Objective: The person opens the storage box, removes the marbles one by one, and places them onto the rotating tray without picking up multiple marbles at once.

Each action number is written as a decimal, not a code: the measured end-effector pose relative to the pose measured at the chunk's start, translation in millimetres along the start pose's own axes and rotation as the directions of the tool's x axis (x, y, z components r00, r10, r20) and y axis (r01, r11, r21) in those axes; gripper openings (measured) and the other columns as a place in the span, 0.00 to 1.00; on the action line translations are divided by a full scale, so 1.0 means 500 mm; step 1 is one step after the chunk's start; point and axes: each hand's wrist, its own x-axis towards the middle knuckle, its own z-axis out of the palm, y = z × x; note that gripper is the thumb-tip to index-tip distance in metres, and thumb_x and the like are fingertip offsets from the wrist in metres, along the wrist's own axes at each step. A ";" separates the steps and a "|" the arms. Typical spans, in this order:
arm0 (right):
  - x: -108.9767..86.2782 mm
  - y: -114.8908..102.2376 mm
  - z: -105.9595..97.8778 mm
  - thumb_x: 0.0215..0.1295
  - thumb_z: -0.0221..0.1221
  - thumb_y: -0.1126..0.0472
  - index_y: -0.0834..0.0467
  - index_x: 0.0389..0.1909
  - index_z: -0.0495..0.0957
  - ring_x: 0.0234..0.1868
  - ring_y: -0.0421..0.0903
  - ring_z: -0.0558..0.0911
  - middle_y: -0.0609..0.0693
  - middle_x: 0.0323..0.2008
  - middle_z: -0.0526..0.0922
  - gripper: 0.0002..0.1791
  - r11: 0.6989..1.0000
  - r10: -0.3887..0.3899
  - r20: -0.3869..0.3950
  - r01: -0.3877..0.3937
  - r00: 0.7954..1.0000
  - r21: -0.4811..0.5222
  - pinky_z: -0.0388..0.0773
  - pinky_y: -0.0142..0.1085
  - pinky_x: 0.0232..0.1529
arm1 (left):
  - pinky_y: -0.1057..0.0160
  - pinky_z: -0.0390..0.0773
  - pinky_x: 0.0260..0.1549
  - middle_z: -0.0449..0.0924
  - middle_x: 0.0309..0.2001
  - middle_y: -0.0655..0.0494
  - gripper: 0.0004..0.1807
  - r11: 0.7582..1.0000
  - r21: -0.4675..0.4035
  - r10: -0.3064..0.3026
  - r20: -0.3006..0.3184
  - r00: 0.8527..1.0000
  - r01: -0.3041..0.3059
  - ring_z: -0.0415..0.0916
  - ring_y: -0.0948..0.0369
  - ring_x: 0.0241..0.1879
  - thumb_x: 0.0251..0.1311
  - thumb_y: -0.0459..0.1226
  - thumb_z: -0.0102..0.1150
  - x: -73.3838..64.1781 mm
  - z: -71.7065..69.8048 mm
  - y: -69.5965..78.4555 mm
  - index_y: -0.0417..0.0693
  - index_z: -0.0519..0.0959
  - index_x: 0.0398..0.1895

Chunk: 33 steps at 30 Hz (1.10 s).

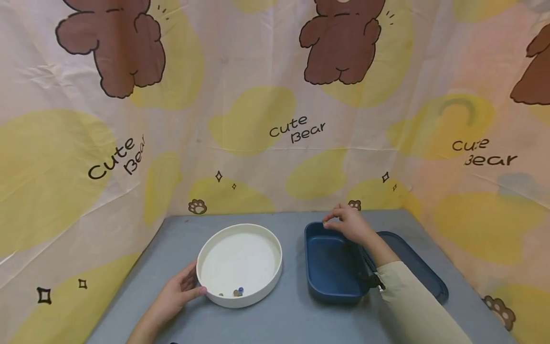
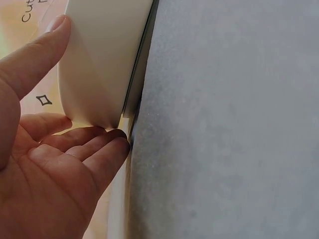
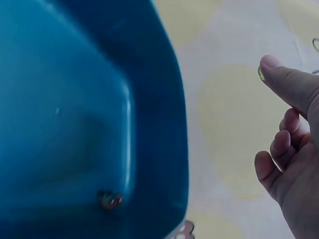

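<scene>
A round white tray [image 1: 240,258] stands on the left of the table, with several small glass marbles [image 1: 238,291] at its near side. My left hand [image 1: 180,289] rests against the tray's left side, thumb at the rim and relaxed fingers along the outer wall. In the left wrist view the fingertips [image 2: 122,142] reach the tray's bottom edge. My right hand [image 1: 350,224] is over the far edge of a deep blue rectangular box [image 1: 318,286], pinching a tiny yellow-green marble [image 3: 260,74]. Another marble, reddish [image 3: 109,200], lies in a corner of the box.
To the right of the box lies a flat dark blue lid [image 1: 412,258], partly hidden by the right forearm. A printed bear curtain [image 1: 240,119] hangs behind the grey table [image 1: 292,315] and along both its sides.
</scene>
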 end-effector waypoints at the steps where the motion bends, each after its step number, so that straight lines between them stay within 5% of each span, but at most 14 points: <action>1: 0.003 -0.006 0.002 0.68 0.67 0.56 0.51 0.44 0.89 0.38 0.50 0.64 0.54 0.40 0.72 0.08 1.000 -0.010 0.000 0.010 1.000 0.010 0.63 0.42 0.36 | 0.46 0.62 0.73 0.53 0.79 0.35 0.57 1.000 0.004 0.003 0.002 1.000 -0.003 0.53 0.42 0.78 0.56 0.42 0.76 0.000 0.000 0.000 0.38 0.50 0.82; 14: 0.056 -0.094 0.064 0.66 0.68 0.60 0.56 0.45 0.89 0.41 0.52 0.68 0.58 0.43 0.74 0.08 0.994 -0.072 0.065 0.066 0.995 0.089 0.66 0.40 0.39 | 0.45 0.65 0.72 0.55 0.78 0.36 0.57 1.000 0.004 -0.028 -0.004 1.000 0.028 0.55 0.42 0.77 0.55 0.43 0.77 -0.004 0.002 0.000 0.39 0.52 0.81; 25: 0.078 -0.153 0.145 0.65 0.70 0.60 0.53 0.44 0.90 0.42 0.55 0.71 0.48 0.39 0.73 0.08 0.993 -0.104 0.093 0.098 0.990 0.068 0.68 0.39 0.38 | 0.46 0.63 0.73 0.54 0.79 0.37 0.56 1.000 -0.007 -0.010 -0.010 1.000 0.010 0.54 0.43 0.78 0.56 0.43 0.77 -0.004 0.000 0.001 0.40 0.52 0.81; 33: 0.103 -0.193 0.191 0.64 0.71 0.59 0.54 0.43 0.90 0.41 0.49 0.71 0.53 0.41 0.76 0.08 0.988 -0.153 0.139 0.153 0.979 0.012 0.71 0.38 0.40 | 0.47 0.63 0.73 0.54 0.79 0.38 0.56 1.000 -0.008 0.003 -0.012 1.000 -0.003 0.55 0.43 0.78 0.55 0.43 0.77 -0.003 0.000 -0.002 0.40 0.52 0.81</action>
